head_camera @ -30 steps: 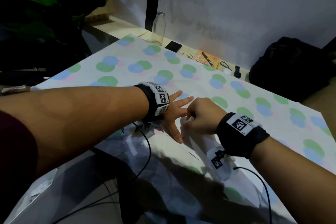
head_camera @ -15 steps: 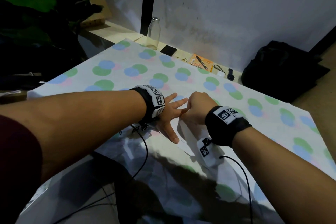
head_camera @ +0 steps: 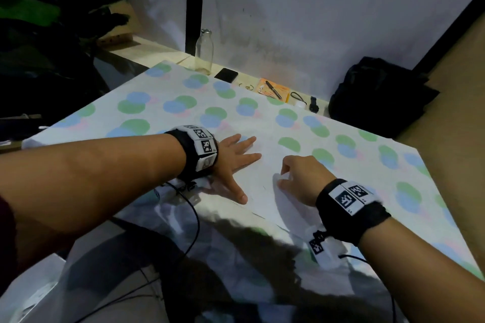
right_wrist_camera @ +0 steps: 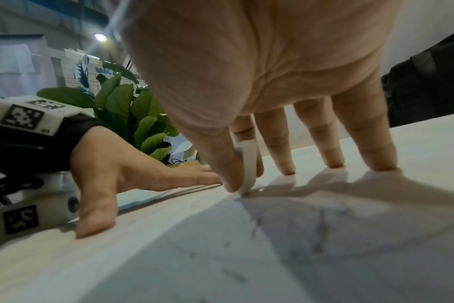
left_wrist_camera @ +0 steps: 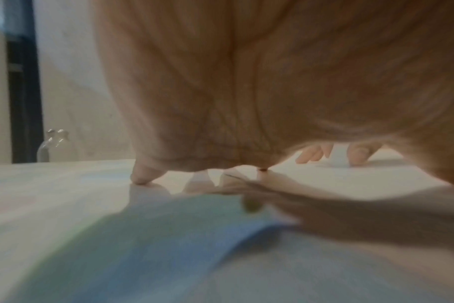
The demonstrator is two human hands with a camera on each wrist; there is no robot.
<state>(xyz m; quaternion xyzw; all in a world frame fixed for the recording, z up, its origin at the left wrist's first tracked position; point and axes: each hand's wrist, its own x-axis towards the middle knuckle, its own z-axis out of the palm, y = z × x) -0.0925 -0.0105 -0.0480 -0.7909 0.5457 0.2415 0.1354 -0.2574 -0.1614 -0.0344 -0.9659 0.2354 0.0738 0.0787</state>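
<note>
Nearest the camera, the two forearms reach out over the shadowed, rumpled near edge of a sheet of wrapping paper (head_camera: 170, 97). Each wrist wears a black band with printed markers.

The right hand (head_camera: 301, 178) pinches a narrow white strip (right_wrist_camera: 249, 164) between thumb and forefinger. The strip is thin, flat and plain white, and it curves up from the paper in a small loop with its lower end touching the sheet. The other three fingertips (right_wrist_camera: 334, 162) of that hand stand on the paper just beside it.

The left hand (head_camera: 231, 162) lies close to the left of it, apart from it. It is flat and wide, with fingers straight and spread and the thumb pointing back toward the person, and it presses on the paper.

Both hands rest on a plain white patch (head_camera: 265, 173) of the sheet, which carries a few faint grey marks. Around that patch the paper shows overlapping green and blue dots with touches of pink.

Beyond the sheet's far edge, along the wall, stand a clear glass bottle (head_camera: 204, 52), a black phone (head_camera: 226, 75) and a pen (head_camera: 273, 89) on an orange packet (head_camera: 279, 90). A black backpack (head_camera: 378, 97) lies farther right.
</note>
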